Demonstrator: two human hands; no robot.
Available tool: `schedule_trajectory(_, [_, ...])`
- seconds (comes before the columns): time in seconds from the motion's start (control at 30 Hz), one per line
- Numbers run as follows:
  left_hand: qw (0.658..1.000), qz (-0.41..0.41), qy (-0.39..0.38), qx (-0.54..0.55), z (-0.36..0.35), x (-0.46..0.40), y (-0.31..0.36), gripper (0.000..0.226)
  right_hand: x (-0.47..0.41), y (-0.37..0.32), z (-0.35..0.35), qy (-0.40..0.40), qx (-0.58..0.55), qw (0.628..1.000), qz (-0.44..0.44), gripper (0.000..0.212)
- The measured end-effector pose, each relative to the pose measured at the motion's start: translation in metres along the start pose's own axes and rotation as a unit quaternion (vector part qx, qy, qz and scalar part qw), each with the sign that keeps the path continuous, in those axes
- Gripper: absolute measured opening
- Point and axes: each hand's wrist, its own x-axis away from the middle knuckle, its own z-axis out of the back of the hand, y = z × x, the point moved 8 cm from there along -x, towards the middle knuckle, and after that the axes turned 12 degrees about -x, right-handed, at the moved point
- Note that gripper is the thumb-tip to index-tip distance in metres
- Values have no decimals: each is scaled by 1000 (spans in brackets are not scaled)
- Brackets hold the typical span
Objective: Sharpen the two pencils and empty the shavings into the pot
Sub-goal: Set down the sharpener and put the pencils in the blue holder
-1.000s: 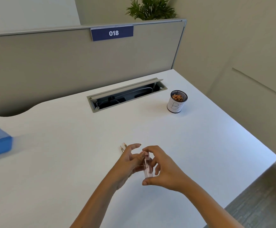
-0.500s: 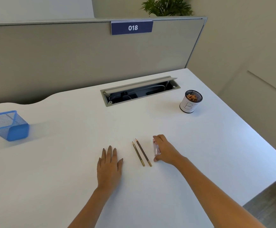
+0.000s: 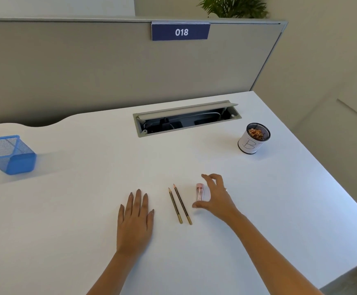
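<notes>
Two dark pencils with gold ends lie side by side on the white desk, points facing away from me. Just to their right lies a clear pink sharpener. My right hand hovers beside it, fingers spread and curved, not touching it. My left hand rests flat on the desk left of the pencils, palm down. A black mesh pot with a white label stands at the far right and holds brown shavings.
A blue mesh holder stands at the far left. An open grey cable tray is set into the desk at the back. A grey partition with a "018" sign closes the rear. The desk's right edge drops to the floor.
Both hands held the sharpener together a second ago. The sharpener now lies on the desk, my right hand has come off it, and my left hand has moved left and lies flat.
</notes>
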Motion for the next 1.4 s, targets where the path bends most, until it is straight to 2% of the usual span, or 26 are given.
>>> schedule_trajectory(0.07, [1000,5,4,7,-1,0,0,58,9,-14,8,93,-29,995,28,57])
schedule_trajectory(0.1, [1000,7,4,8,-1,0,-1,58,13,-22,3,106,-33,993,33,40])
schedule_trajectory(0.17, [1000,10,3,7,-3,0,-2,59,13,-33,-20,63,-15,998,16,23])
schedule_trajectory(0.27, [1000,6,1,6,-4,0,-2,59,6,-36,-55,4,32,999,-41,30])
schedule_trajectory(0.33, [1000,1,1,7,-5,-1,-1,59,-1,-36,-65,8,48,996,-75,32])
schedule_trajectory(0.47, [1000,-4,6,8,-6,-2,-3,58,-7,-33,-75,21,71,990,-122,19])
schedule_trajectory(0.7, [998,-58,-17,8,-9,1,-4,59,-5,-27,-76,42,46,982,-181,14])
schedule_trajectory(0.8, [996,-80,10,27,0,0,-19,61,-6,-30,-77,47,68,977,-196,14])
schedule_trajectory(0.87, [996,-36,67,54,23,-12,-54,60,-8,-30,-77,49,86,974,-206,16])
schedule_trajectory(0.93, [988,51,125,77,54,-34,-118,61,-10,-32,-79,60,90,970,-218,18])
schedule_trajectory(1.03, [958,182,200,97,108,-68,-227,67,-11,-36,-79,74,95,966,-227,16])
schedule_trajectory(1.1, [935,253,213,126,137,-83,-294,76,-11,-43,-78,99,65,967,-227,13])
schedule_trajectory(1.17, [936,278,167,135,151,-101,-350,90,-15,-62,-81,135,-4,968,-211,10])
schedule_trajectory(1.27, [956,263,27,126,142,-127,-399,111,-30,-115,-86,160,-95,970,-157,7])
schedule_trajectory(1.33, [971,208,-47,109,134,-140,-411,122,-54,-163,-100,155,-173,967,-104,10])
schedule_trajectory(1.4, [978,133,-94,128,130,-151,-413,127,-81,-214,-122,130,-286,948,-45,21])
